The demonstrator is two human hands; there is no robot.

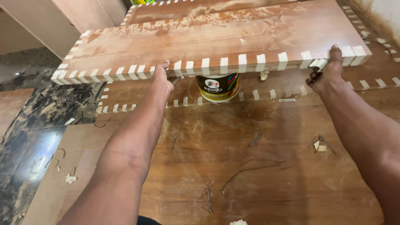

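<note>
Both hands are on the near edge of a wooden board (216,43) taped all round with white strips. The left hand (161,80) grips that edge, thumb on top and fingers curled under. The right hand (327,75) clamps the edge near the right corner. The board sits raised above a lower panel (250,166), with a paint tub (218,87) under its middle. I'd say lift evenly with both hands — tilt it and the board could slide off the tub — and watch those wood scraps (320,143).
</note>
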